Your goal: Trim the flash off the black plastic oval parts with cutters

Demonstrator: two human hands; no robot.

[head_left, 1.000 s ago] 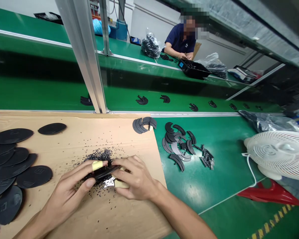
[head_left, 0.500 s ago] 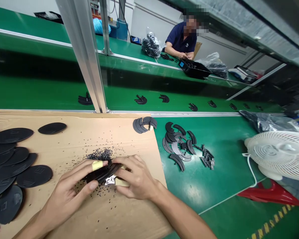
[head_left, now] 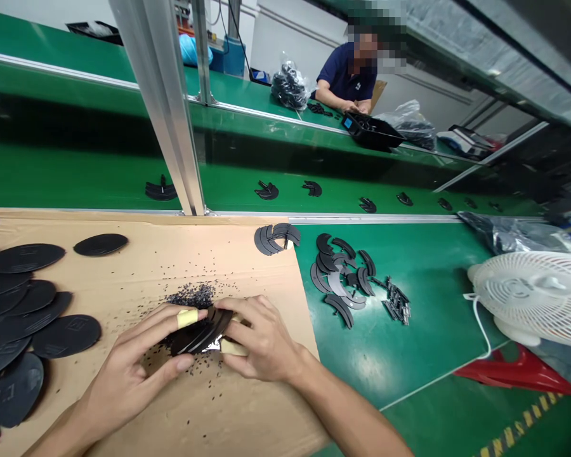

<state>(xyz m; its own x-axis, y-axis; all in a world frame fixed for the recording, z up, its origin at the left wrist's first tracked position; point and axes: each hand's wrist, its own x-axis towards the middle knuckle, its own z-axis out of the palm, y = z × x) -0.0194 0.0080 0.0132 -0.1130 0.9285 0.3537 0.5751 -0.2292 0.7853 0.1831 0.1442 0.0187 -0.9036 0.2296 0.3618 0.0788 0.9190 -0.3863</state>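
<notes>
Both hands work together over the cardboard sheet [head_left: 238,266]. My left hand [head_left: 133,355], with a strip of beige tape on one finger, and my right hand [head_left: 261,339] are shut on a curved black plastic piece [head_left: 200,334]. A silver backing strip [head_left: 214,344] shows at its lower edge. Another band of tape [head_left: 233,347] sits on my right hand. Just above the hands lies a heap of black crumbs [head_left: 190,296], with more scattered around. Several black oval pads [head_left: 66,336] lie on the cardboard to my left.
On the green belt [head_left: 409,362] lie loose black arcs [head_left: 337,273] and a small stack of arcs [head_left: 273,239]. A white fan [head_left: 528,292] stands at the right. Beyond an aluminium post [head_left: 162,108], a co-worker [head_left: 347,79] sits at a farther belt near a black tray [head_left: 371,132].
The black piece has tilted in my hands, its curved face showing more. My hands have shifted slightly. Black parts on the belt beyond have moved slightly left.
</notes>
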